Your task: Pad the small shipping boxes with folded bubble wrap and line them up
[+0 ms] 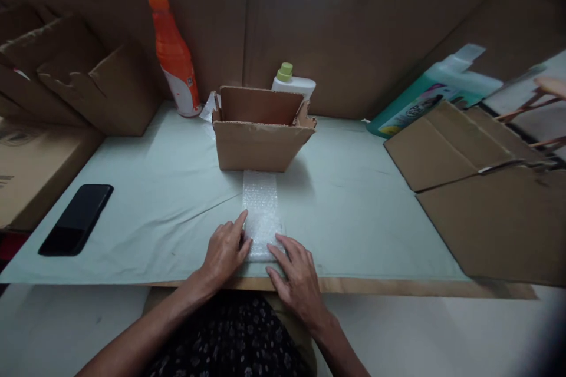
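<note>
A narrow strip of clear bubble wrap (260, 191) lies flat on the cloth in front of me, its far end against an open cardboard box (260, 146). The part near me looks thicker, as if folded; I cannot tell whether anything is inside. My left hand (224, 249) rests along the strip's left edge, index finger stretched forward and thumb on the near part. From the right, my right hand (295, 274) touches the near right corner with its fingers spread. Neither hand is closed around the wrap.
A black phone (77, 220) lies at left. Behind the box stand an orange bottle (177, 65) and a white bottle with a green cap (294, 83). Cardboard boxes (110, 88) fill the left side. At right are a teal bottle (424, 97) and another carton (495, 218).
</note>
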`<action>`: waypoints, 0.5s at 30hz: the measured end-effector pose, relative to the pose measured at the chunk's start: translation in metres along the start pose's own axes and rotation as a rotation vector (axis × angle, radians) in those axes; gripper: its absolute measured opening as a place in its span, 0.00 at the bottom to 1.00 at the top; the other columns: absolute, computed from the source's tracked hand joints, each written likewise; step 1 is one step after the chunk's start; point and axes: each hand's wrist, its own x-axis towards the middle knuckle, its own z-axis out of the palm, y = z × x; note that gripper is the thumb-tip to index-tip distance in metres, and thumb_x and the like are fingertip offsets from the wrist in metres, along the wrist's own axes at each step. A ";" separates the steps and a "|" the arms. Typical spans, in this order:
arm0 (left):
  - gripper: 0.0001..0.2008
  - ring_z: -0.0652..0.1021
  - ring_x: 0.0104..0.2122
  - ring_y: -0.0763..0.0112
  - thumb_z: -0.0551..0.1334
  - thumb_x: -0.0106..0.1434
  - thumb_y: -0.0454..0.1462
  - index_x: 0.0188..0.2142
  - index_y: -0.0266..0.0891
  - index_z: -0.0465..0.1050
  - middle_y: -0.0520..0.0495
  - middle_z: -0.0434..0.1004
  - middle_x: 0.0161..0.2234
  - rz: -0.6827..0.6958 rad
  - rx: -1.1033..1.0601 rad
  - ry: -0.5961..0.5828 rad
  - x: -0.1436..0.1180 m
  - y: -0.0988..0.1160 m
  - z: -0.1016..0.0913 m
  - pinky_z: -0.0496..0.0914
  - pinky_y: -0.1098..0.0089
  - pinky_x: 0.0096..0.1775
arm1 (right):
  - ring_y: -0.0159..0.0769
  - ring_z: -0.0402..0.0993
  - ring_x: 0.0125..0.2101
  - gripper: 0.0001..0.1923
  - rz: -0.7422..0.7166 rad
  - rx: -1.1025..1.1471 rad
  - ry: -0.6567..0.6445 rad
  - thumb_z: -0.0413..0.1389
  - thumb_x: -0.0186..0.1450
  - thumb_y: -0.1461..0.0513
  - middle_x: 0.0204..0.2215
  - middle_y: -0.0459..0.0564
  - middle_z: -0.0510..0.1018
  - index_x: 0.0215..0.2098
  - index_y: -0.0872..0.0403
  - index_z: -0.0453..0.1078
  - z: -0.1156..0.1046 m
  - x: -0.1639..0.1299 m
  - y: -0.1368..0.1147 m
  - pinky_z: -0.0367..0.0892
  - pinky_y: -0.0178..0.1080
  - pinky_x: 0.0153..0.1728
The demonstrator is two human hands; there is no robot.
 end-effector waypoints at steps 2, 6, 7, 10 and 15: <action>0.32 0.76 0.33 0.63 0.59 0.65 0.35 0.67 0.40 0.56 0.49 0.77 0.33 0.024 0.024 0.035 -0.001 0.002 -0.002 0.73 0.62 0.40 | 0.49 0.71 0.55 0.16 -0.031 -0.074 -0.004 0.55 0.68 0.66 0.56 0.56 0.76 0.53 0.49 0.73 0.007 0.005 0.002 0.71 0.54 0.49; 0.29 0.76 0.47 0.57 0.61 0.66 0.38 0.66 0.42 0.58 0.40 0.76 0.48 0.129 -0.069 0.091 -0.014 0.009 -0.020 0.72 0.56 0.48 | 0.46 0.73 0.52 0.13 -0.067 -0.040 -0.004 0.52 0.70 0.68 0.50 0.54 0.80 0.47 0.50 0.74 0.006 0.014 0.001 0.69 0.51 0.49; 0.30 0.74 0.51 0.55 0.62 0.66 0.39 0.66 0.43 0.58 0.38 0.73 0.53 0.175 -0.107 0.068 -0.020 0.011 -0.026 0.71 0.54 0.51 | 0.45 0.74 0.51 0.13 -0.075 -0.008 -0.032 0.51 0.70 0.68 0.49 0.53 0.81 0.47 0.50 0.74 0.003 0.016 -0.001 0.69 0.51 0.49; 0.27 0.74 0.52 0.54 0.62 0.66 0.39 0.63 0.43 0.63 0.38 0.75 0.52 0.271 -0.167 -0.037 -0.034 0.014 -0.035 0.70 0.53 0.53 | 0.42 0.77 0.44 0.12 -0.053 0.108 -0.160 0.50 0.71 0.67 0.42 0.50 0.83 0.45 0.50 0.74 -0.005 0.026 -0.004 0.70 0.48 0.47; 0.16 0.76 0.33 0.63 0.57 0.68 0.35 0.54 0.40 0.73 0.45 0.78 0.33 0.095 -0.150 0.000 -0.026 0.008 -0.020 0.72 0.62 0.38 | 0.41 0.77 0.41 0.11 0.044 0.114 -0.058 0.51 0.72 0.63 0.41 0.50 0.82 0.48 0.50 0.73 -0.005 0.036 -0.003 0.72 0.45 0.43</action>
